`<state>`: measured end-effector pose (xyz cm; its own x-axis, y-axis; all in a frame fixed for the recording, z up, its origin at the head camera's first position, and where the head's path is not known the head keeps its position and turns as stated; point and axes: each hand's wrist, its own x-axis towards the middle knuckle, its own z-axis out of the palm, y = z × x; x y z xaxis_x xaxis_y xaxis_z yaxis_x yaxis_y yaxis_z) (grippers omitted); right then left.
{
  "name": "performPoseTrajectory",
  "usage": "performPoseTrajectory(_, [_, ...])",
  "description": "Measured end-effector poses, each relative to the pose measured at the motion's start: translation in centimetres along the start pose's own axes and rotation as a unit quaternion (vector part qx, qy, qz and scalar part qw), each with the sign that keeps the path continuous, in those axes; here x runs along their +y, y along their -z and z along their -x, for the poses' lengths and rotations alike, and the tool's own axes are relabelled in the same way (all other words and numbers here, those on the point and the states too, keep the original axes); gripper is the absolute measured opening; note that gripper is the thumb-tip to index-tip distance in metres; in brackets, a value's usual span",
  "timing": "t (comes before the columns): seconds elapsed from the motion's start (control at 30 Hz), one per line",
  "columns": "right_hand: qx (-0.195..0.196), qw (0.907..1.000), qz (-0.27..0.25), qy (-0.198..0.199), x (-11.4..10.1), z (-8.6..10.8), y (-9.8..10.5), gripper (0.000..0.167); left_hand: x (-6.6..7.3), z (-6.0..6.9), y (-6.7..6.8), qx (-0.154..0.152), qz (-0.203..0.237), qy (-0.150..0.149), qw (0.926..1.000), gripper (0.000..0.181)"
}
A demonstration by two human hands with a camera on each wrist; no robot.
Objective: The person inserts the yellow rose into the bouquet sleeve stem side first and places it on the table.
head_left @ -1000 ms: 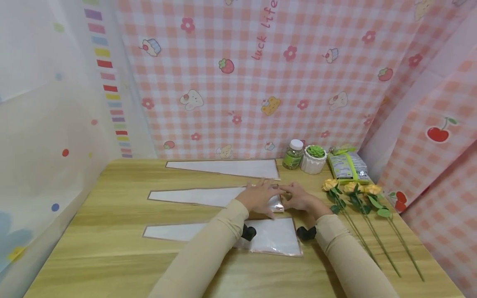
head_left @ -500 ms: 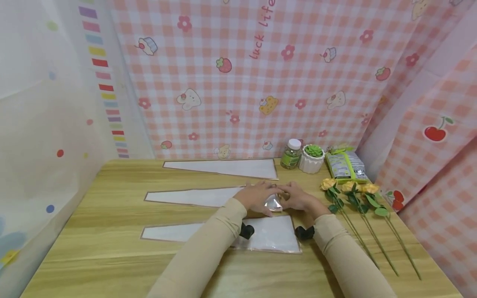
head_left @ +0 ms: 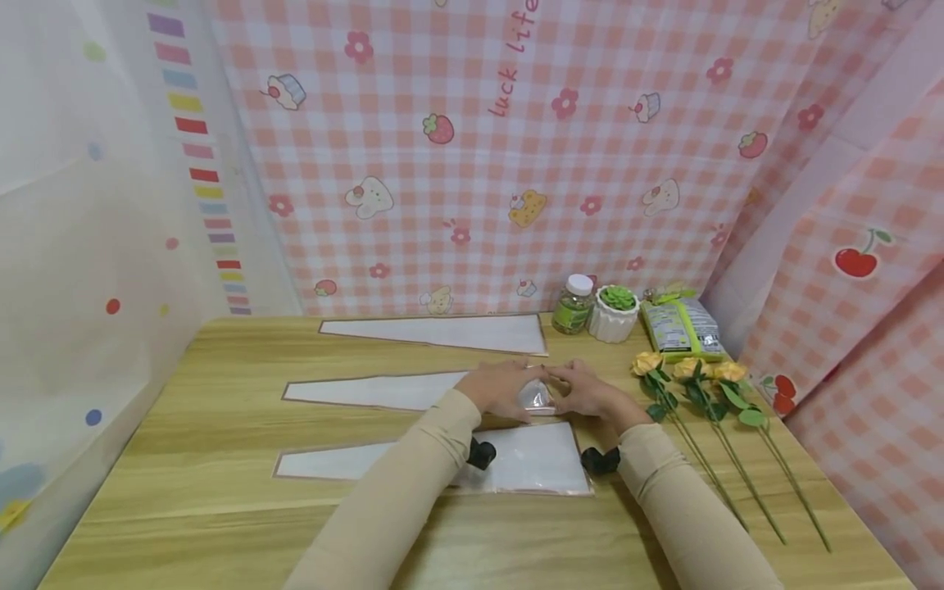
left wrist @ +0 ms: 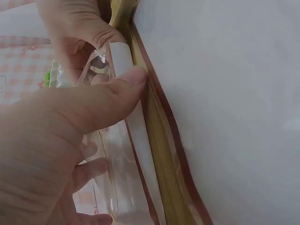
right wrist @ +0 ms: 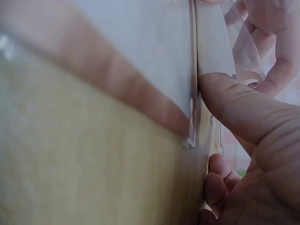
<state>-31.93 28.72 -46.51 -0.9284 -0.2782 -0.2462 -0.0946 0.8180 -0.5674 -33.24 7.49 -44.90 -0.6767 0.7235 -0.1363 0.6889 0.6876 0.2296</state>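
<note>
Left sleeve hid part of nearest sheet; left hand covered some of middle sheet. Bag print was too small to read. Right-wrist view: brown border was blurred.

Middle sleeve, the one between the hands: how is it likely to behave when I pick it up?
The middle sleeve will probably be floppy: its clear film bows into a curve at the wide end. It looks light for its length, being just thin sheet. The glossy, reflective film may also slip under a loose pinch.
</note>
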Motion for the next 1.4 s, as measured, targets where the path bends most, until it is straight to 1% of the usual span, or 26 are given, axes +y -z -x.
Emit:
performPoseTrajectory(0.13, [0.003,1.0,-0.008,0.004,-0.1,0.1,0.0,0.074,-0.2,0.3,0.2,0.006,-0.003,-0.003,1.0,0.081])
performPoseTrajectory(0.23, [0.01,0.9997,-0.015,0.015,0.0,0.1,-0.1,0.073,-0.6,0.3,0.0,0.013,-0.014,-0.009,0.9998,0.083])
performPoseTrajectory(0.37, [0.022,0.9989,-0.034,0.025,0.2,0.3,-0.2,0.074,-1.0,0.1,-0.3,0.035,-0.021,-0.036,0.9985,0.083])
performPoseTrajectory(0.43, [0.025,0.9985,-0.042,0.025,0.3,0.4,-0.1,0.073,-1.1,0.0,-0.4,0.045,-0.019,-0.051,0.9975,0.08])
performPoseTrajectory(0.5, [0.024,0.9981,-0.051,0.023,0.4,0.5,-0.1,0.071,-1.2,0.0,-0.3,0.051,-0.015,-0.059,0.9968,0.077])
performPoseTrajectory(0.6, [0.023,0.9974,-0.064,0.023,0.5,0.6,-0.1,0.068,-1.1,0.1,-0.1,0.055,-0.003,-0.065,0.9964,0.073])
performPoseTrajectory(0.73, [0.016,0.996,-0.083,0.026,0.7,0.7,0.0,0.062,-1.1,0.3,0.1,0.058,0.0,-0.064,0.9963,0.071])
performPoseTrajectory(0.87, [0.012,0.9933,-0.103,0.051,1.2,0.9,0.3,0.058,-1.4,0.2,-0.1,0.064,-0.003,-0.062,0.996,0.071])
performPoseTrajectory(0.97, [0.017,0.9916,-0.114,0.06,1.4,1.3,0.5,0.056,-1.6,0.2,-0.3,0.066,0.0,-0.062,0.9959,0.069])
performPoseTrajectory(1.07, [0.03,0.9913,-0.117,0.053,1.3,1.9,0.9,0.052,-1.7,0.2,-0.2,0.066,0.004,-0.061,0.9959,0.068])
performPoseTrajectory(1.17, [0.054,0.9914,-0.116,0.027,1.3,3.1,1.7,0.049,-1.5,0.4,0.1,0.066,0.012,-0.06,0.9959,0.067])
performPoseTrajectory(1.23, [0.073,0.9916,-0.106,0.009,1.4,3.9,2.5,0.048,-1.3,0.6,0.3,0.067,0.016,-0.06,0.9958,0.066])
performPoseTrajectory(1.3, [0.092,0.9902,-0.105,-0.012,1.6,4.8,3.3,0.047,-1.2,0.8,0.5,0.067,0.016,-0.061,0.9958,0.066])
performPoseTrajectory(1.4, [0.117,0.988,-0.097,-0.026,2.1,6.0,4.5,0.046,-1.0,1.0,0.8,0.068,0.012,-0.061,0.9958,0.068])
